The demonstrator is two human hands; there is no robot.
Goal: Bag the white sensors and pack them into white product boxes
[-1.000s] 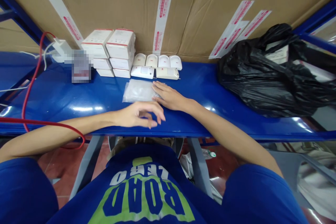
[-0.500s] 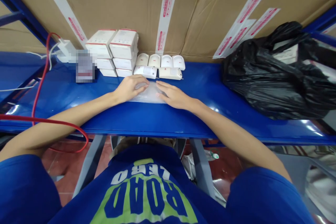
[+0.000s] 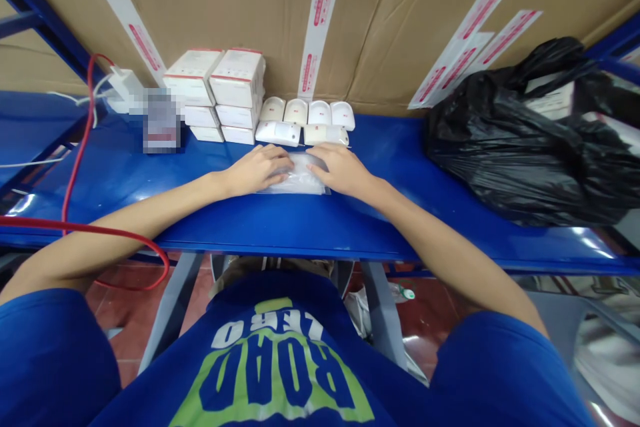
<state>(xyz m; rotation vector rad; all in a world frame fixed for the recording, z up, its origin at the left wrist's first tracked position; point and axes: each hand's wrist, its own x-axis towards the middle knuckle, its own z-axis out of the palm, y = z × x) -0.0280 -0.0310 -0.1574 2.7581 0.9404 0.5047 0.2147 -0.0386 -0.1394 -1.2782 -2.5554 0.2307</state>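
Note:
A clear plastic bag (image 3: pixel 301 180) lies flat on the blue shelf, close to its front edge. My left hand (image 3: pixel 257 169) rests on the bag's left part, fingers slightly bent and lying over it. On the right part lies my right hand (image 3: pixel 344 172), its fingers stretched out and pointing inward. Neither hand is closed around anything. Just behind my hands are two white motion-sensor-like devices (image 3: pixel 278 134), lying on their sides. Several rounded white pieces with small red marks (image 3: pixel 320 113) stand in a row behind those.
Stacked white boxes with red edges (image 3: pixel 236 80) stand at the back left, next to a blurred-out item (image 3: pixel 163 123) and a white plug (image 3: pixel 125 88). A red cable (image 3: pixel 75 180) loops across my left arm. A black plastic bag (image 3: pixel 505 147) fills the right side. Cardboard (image 3: pixel 240 0) forms the back.
Both hands have shifted slightly to the right over the plastic bag. The bag has moved right too and shows more wrinkles between the hands.

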